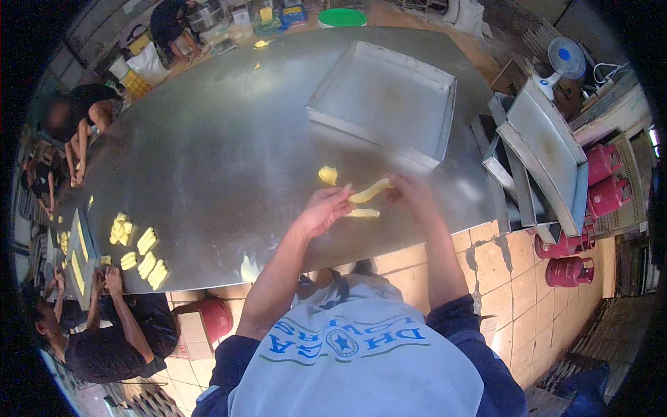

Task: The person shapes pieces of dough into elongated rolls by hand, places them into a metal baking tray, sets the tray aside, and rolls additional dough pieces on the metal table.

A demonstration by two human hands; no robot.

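Note:
Between my two hands stretches a strip of pale yellow dough (369,192), held at its ends just above the metal table. My left hand (325,210) pinches its left end. The right end is in the fingers of my right hand (410,193), which look slightly blurred. Just below that strip, a second dough strip (363,213) lies on the table beside my left fingertips. A small lump of dough (327,175) sits a little beyond my left hand.
A large square metal tray (382,97) rests on the table (229,160) ahead. More trays (542,153) are stacked at the right edge, near red gas cylinders (570,271). Several bundles of dough strips (147,241) lie at left, near a co-worker (104,333) beside another tray.

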